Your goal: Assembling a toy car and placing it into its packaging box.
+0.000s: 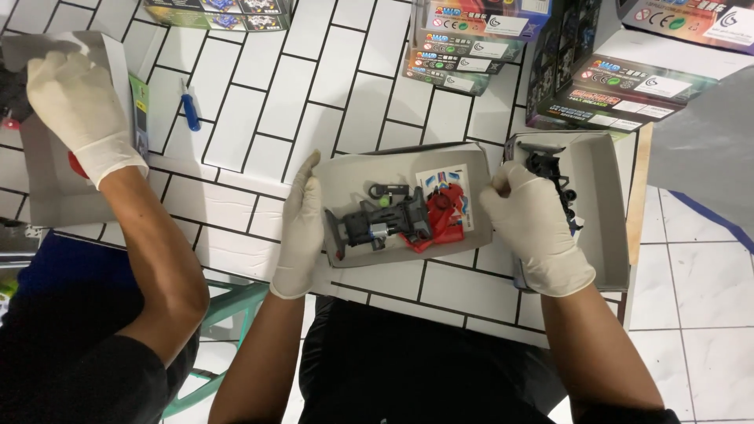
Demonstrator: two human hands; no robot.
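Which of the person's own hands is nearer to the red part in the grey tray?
The right hand. It is just right of the red part, past the grey tray's edge; the left hand is at the tray's far left edge.

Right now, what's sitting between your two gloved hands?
In the head view, a shallow grey tray lies between the left hand and the right hand. It holds dark grey toy parts, red parts and a sticker sheet.

We cannot see what the co-worker's white-gloved hand grips inside the open grey cardboard box, itself cut off at the left edge.
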